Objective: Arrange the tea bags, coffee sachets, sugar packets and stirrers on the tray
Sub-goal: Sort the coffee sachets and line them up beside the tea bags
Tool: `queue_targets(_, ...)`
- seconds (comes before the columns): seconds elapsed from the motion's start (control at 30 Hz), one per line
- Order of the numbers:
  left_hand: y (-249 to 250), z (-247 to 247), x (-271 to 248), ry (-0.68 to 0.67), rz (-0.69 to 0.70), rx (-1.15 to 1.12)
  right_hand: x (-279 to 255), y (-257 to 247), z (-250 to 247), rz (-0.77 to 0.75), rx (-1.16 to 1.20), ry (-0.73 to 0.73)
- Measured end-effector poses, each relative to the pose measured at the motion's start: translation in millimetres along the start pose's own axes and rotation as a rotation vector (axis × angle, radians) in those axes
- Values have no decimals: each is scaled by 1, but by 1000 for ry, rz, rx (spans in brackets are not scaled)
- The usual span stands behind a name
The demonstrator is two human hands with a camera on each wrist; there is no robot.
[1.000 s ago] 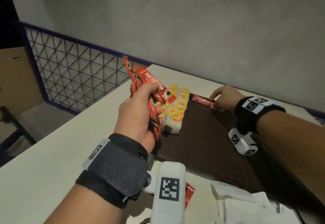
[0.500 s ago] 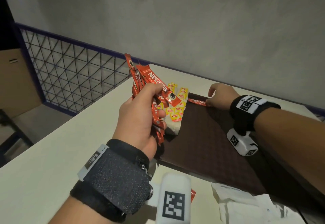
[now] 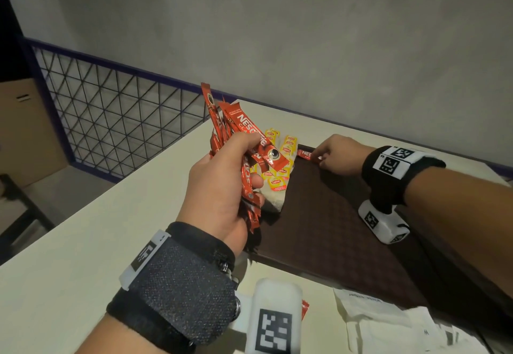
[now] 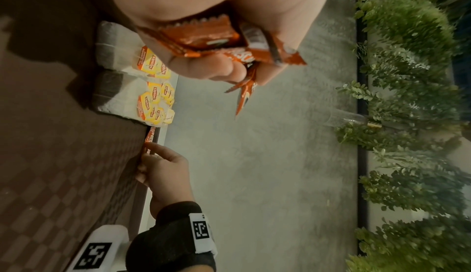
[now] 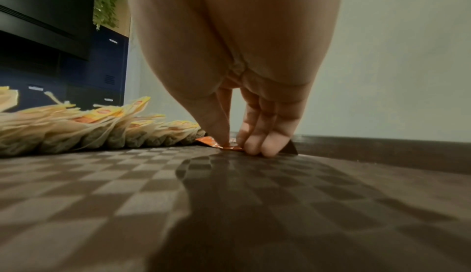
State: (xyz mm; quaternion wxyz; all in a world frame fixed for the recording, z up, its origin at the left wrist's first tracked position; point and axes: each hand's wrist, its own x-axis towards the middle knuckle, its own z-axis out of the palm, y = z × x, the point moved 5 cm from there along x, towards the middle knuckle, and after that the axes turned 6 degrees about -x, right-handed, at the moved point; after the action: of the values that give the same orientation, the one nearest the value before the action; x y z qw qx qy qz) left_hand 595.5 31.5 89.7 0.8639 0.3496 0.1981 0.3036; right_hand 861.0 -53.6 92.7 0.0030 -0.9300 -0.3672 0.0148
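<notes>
Red foil coffee sachets point(image 3: 244, 156) fan from my left grip point(image 3: 222, 187), clamped above the dark brown checkered tray point(image 3: 319, 228) at nine o'clock, while my right grip point(image 3: 337, 156) pinches a single red sachet point(image 3: 306, 155) flat at twelve o'clock beside yellow-tagged paper tea bags point(image 3: 280, 170).

cream table point(image 3: 116, 231): dark checkered tray point(image 3: 327, 231) sits centre-right of frame, white paper packets point(image 3: 394, 323) lower right, one red sachet point(image 3: 304, 308) bottom centre by the near tray edge
</notes>
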Motion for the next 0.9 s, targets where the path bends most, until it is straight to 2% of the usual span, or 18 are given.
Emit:
queue_targets(0.13,-4,1,1,-17,-15,2,-4,-3,1,2,-2,-57)
queue_targets(0.23,-5,3,-1,-40,-24,10,-10,-5,-11,10,17,-17)
queue_targets(0.3,-5,5,-2,-48,-26,16,-20,-8,-29,13,143,62)
queue_targets(0.37,-4,6,-3,-49,-27,19,-40,-22,-49,-17,392,93)
queue_targets(0.4,-4,7,-5,-51,-29,21,-54,-33,-58,-43,558,64)
queue_targets(0.47,-3,9,-8,-51,-26,22,-83,-57,-71,-110,882,-100)
queue_targets(0.53,-3,11,-10,-50,-7,29,-109,-79,-79,-215,1024,-276)
queue_targets(0.6,-4,12,-12,-50,13,56,-126,-93,-81,-321,999,-342)
queue_targets(0.67,-5,12,-14,-52,23,62,-131,-98,-83,-356,935,-303)
queue_targets(0.83,0,12,-15,-15,17,13,-112,-70,-94,-223,940,-133)
queue_targets(0.9,1,11,-14,-5,16,2,-95,-46,-96,-139,797,-15)
